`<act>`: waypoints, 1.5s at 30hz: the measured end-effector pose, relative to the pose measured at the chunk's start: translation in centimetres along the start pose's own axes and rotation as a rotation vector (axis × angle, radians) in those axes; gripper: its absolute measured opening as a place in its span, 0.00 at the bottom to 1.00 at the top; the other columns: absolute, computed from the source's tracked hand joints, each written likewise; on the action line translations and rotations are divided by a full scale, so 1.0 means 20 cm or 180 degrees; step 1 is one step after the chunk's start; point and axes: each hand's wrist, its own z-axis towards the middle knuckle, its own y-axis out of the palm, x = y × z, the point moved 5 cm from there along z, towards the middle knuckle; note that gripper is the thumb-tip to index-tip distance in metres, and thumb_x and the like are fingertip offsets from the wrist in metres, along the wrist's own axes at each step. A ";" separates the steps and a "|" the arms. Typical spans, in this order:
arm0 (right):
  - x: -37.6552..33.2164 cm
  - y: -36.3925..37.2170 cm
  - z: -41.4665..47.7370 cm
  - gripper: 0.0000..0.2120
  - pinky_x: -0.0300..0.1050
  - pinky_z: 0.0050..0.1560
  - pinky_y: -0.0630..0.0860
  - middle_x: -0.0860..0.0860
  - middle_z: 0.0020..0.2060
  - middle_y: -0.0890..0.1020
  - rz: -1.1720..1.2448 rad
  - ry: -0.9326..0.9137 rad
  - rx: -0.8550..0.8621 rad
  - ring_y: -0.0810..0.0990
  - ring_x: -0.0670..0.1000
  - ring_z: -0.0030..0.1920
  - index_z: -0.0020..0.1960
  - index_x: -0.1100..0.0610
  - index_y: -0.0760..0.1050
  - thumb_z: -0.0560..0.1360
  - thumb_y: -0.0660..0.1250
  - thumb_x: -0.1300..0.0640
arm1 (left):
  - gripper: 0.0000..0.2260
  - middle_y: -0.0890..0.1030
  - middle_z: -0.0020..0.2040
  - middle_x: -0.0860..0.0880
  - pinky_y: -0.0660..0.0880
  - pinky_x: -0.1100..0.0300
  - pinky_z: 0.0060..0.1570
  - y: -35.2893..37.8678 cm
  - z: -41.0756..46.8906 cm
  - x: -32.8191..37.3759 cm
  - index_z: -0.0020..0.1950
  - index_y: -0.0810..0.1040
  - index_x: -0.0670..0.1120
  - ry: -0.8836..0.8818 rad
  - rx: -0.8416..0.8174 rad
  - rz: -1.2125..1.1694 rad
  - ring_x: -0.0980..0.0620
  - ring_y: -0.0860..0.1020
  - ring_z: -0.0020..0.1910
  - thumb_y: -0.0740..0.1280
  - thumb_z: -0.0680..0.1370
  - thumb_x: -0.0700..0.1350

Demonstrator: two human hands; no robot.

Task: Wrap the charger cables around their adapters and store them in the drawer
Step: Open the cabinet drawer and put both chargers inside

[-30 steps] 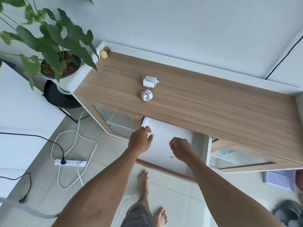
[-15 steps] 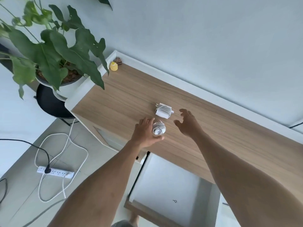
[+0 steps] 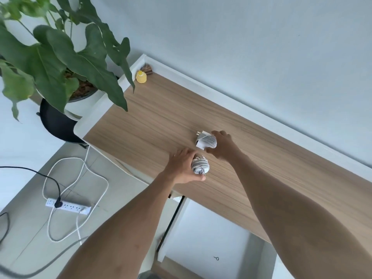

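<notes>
Your two bare forearms come up from the bottom edge and draw together over the desk top [image 3: 157, 121], the left from lower left, the right from lower right and crossing above the open drawer [image 3: 259, 250]. The drawer stands pulled out below the desk's front edge, its white floor showing a small dark ring-shaped mark near the front.

Your left hand [image 3: 184, 166] lies at the desk's front edge with its fingers curled round the near charger [image 3: 200, 165], a rounded white bundle with its cable wound tight about the adapter. The thumb runs under its near side, and the fingers close in from the left.

Your right hand [image 3: 223, 147] is just beyond, wrist bent downward. It pinches the far charger [image 3: 206, 141], a squarer white adapter wrapped in cable, with the fingertips at its far side and the thumb at its near side. The plug prongs stick out to the left. The two chargers sit just beside each other on the wood. Whether either is lifted off it you cannot tell. Any marking on them is too small to read.

Farther off, a small yellow object [image 3: 141, 76] and a brown one [image 3: 148, 69] sit in the desk's back corner. Left of the desk, a leafy potted plant [image 3: 60, 53] stands on a black stool [image 3: 58, 123], and a white power strip [image 3: 67, 206] lies on the floor with its cord looped.
</notes>
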 end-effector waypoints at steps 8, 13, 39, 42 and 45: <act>0.11 -0.04 -0.15 0.33 0.51 0.60 0.72 0.52 0.60 0.73 -0.0077 0.0131 0.0575 0.70 0.54 0.63 0.65 0.56 0.69 0.66 0.72 0.42 | 0.31 0.72 0.57 0.53 0.62 0.51 0.61 0.02 -0.04 0.04 0.59 0.71 0.52 0.0081 -0.0042 0.0111 0.52 0.70 0.61 0.73 0.62 0.66; 0.28 -0.06 -0.43 0.31 0.46 0.54 0.73 0.49 0.54 0.75 0.0159 0.0288 0.0883 0.73 0.51 0.56 0.60 0.55 0.71 0.63 0.73 0.41 | 0.32 0.72 0.55 0.53 0.62 0.51 0.60 0.06 -0.11 0.11 0.58 0.71 0.51 0.0104 -0.0139 -0.0008 0.52 0.72 0.57 0.73 0.61 0.65; 0.68 0.82 -1.45 0.29 0.42 0.59 0.71 0.48 0.52 0.73 0.0554 0.1052 0.0315 0.72 0.51 0.56 0.58 0.53 0.68 0.63 0.67 0.40 | 0.33 0.71 0.56 0.52 0.66 0.53 0.59 0.79 -0.64 0.20 0.62 0.71 0.49 0.0284 -0.1117 0.0229 0.51 0.72 0.58 0.70 0.63 0.64; 0.67 0.88 -1.38 0.29 0.45 0.59 0.71 0.50 0.53 0.74 0.0597 0.1106 0.0282 0.73 0.52 0.56 0.59 0.54 0.68 0.64 0.69 0.41 | 0.32 0.72 0.57 0.50 0.66 0.52 0.59 0.86 -0.60 0.16 0.63 0.71 0.48 0.0117 -0.1100 0.0171 0.49 0.72 0.59 0.71 0.64 0.62; 0.68 0.93 -1.32 0.30 0.46 0.57 0.72 0.50 0.54 0.73 0.0714 0.1249 0.0336 0.72 0.53 0.57 0.61 0.55 0.68 0.65 0.71 0.43 | 0.30 0.70 0.57 0.48 0.67 0.51 0.58 0.90 -0.55 0.14 0.62 0.70 0.47 0.0157 -0.0962 0.0285 0.47 0.72 0.59 0.71 0.66 0.59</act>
